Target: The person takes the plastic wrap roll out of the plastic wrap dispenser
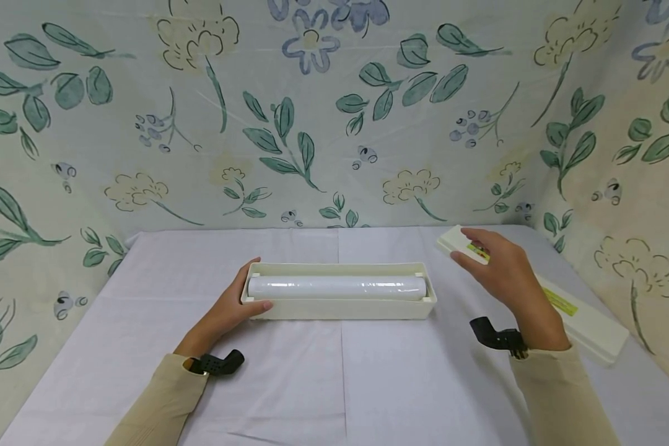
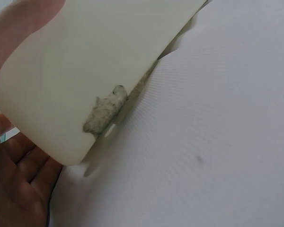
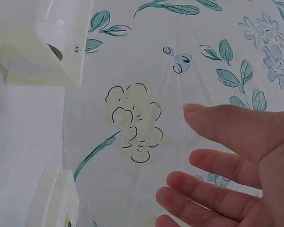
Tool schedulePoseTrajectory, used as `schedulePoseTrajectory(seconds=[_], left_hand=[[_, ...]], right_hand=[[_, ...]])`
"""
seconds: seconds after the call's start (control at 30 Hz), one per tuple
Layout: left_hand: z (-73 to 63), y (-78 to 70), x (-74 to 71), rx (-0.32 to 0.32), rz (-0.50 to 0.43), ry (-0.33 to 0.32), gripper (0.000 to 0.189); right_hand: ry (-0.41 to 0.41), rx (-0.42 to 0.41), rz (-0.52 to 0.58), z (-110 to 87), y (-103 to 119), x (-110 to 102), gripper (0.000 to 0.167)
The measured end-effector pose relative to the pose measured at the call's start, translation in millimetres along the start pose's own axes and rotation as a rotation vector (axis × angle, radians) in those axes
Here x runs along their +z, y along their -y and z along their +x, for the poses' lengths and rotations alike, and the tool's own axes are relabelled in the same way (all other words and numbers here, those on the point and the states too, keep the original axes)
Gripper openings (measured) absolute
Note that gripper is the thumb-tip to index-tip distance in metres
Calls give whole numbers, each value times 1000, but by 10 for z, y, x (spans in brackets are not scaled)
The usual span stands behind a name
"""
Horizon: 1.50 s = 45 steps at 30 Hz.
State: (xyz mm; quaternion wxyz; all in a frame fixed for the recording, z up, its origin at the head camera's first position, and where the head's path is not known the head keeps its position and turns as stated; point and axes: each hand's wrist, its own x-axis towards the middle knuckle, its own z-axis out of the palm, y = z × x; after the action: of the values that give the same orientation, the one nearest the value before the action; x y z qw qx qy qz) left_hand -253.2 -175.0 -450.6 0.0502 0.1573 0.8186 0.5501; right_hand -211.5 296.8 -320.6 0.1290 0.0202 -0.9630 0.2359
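A long cream box [image 1: 340,310] holds a white, shiny roll [image 1: 337,287], which looks like cling film. My left hand [image 1: 238,300] grips the box's left end, thumb on the front wall and fingers behind. Close up in the left wrist view, a greyish, ragged patch [image 2: 104,111] marks the box's lower edge. To the right lies a long white lid [image 1: 596,328] with yellow-green labels, slanting across the table. My right hand [image 1: 498,272] is over the lid's far part in the head view. In the right wrist view its fingers [image 3: 213,189] are spread and hold nothing, apart from the lid.
A white cloth [image 1: 290,384] covers the table. Leaf- and flower-patterned fabric [image 1: 323,124] hangs behind and along both sides, close to the lid on the right.
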Motion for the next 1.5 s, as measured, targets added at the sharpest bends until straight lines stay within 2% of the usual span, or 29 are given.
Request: schedulePoseTrajectory(seconds=[0.83, 1.17, 1.5], left_hand=[[1, 5, -4, 0, 4, 0, 96], [-4, -1, -4, -3, -1, -1, 96], [-5, -9, 3, -9, -7, 0, 97]], right_hand=[[-1, -32, 6, -35, 80, 56, 60], [24, -29, 3, -34, 107, 68, 60], [25, -73, 19, -49, 154, 88, 59]])
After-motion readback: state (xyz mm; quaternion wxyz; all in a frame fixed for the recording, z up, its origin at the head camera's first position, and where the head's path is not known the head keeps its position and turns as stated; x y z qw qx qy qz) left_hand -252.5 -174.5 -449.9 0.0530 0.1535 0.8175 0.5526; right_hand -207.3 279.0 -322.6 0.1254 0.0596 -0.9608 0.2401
